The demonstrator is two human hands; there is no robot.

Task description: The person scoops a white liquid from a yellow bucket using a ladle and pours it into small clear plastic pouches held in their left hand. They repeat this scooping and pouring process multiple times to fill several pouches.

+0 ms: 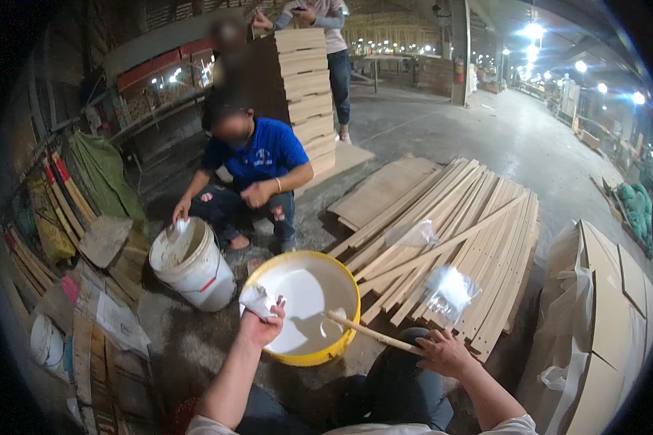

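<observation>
In front of me stands a wide round tub with a yellow rim [352,290], holding a smooth white liquid. My left hand [263,326] is closed around a crumpled white cloth or wad of paper [257,299] at the tub's left rim; which it is I cannot tell. My right hand [442,354] grips the near end of a light wooden stick [377,336]. That stick crosses the tub's right rim, and its far end is over or in the white liquid.
A crouching co-worker in a blue shirt [257,156] reaches to the rim of a white bucket [207,279]. Wooden slats [479,232] with clear plastic bags lie at right, near wrapped panels [609,312]. Stacked boards [305,87] and another person stand behind; long-handled tools [69,185] lean left.
</observation>
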